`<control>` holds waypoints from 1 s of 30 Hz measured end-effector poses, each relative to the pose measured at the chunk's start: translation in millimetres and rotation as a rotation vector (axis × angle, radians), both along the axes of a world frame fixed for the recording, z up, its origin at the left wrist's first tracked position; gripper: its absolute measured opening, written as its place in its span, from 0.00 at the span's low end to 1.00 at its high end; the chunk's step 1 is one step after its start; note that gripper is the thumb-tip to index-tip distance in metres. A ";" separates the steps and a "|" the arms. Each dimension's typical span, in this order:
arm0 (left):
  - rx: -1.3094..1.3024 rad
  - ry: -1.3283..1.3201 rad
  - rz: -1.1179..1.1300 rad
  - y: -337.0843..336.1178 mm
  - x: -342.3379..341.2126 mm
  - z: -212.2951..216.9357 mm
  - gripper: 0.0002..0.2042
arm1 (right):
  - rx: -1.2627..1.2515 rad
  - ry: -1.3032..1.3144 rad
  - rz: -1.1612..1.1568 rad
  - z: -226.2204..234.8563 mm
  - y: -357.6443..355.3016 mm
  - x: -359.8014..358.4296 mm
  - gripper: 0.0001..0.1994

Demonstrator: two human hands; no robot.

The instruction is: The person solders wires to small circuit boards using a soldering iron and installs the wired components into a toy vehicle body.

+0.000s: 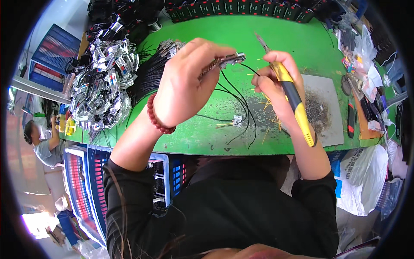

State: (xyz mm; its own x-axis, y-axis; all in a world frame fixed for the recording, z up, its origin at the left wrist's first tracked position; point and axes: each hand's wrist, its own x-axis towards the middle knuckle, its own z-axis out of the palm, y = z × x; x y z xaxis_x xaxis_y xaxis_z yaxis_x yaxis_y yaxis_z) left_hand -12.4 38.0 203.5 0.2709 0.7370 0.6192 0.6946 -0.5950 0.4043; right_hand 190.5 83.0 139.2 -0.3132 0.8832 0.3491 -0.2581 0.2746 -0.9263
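Open counter (207, 32) is stretching beyond left grip (185, 84), pinching a metal part (232, 59), and right grip (278, 96), holding tool (295, 98) and thin wire (251, 68).

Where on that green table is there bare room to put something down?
A broad bare patch of green table lies between the left hand and the row of black boxes; another, between those boxes and the grey board. It's crowded at left with silver parts and black wires, and at front centre with yellow bits and a small white piece.
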 end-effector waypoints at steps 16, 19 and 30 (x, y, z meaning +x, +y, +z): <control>-0.145 -0.982 -0.003 39.3 -67.8 -57.0 0.21 | 0.618 -0.508 -0.132 -47.4 4.7 7.9 0.12; -0.155 -0.761 0.299 20.7 -102.8 -105.5 0.23 | 0.647 -0.670 -0.102 -69.8 2.3 9.9 0.15; -0.222 0.248 0.761 -52.5 -116.6 -173.7 0.23 | 0.151 -0.552 -0.059 -132.7 -32.4 -5.1 0.14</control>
State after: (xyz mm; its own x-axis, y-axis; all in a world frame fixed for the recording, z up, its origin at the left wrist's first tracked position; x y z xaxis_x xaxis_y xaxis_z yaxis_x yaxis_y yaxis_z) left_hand -129.0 -14.5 29.8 -0.2418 0.8717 0.4262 0.9595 0.1493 0.2390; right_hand 185.4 50.6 6.5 -0.4365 0.8579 0.2710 0.2726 0.4132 -0.8689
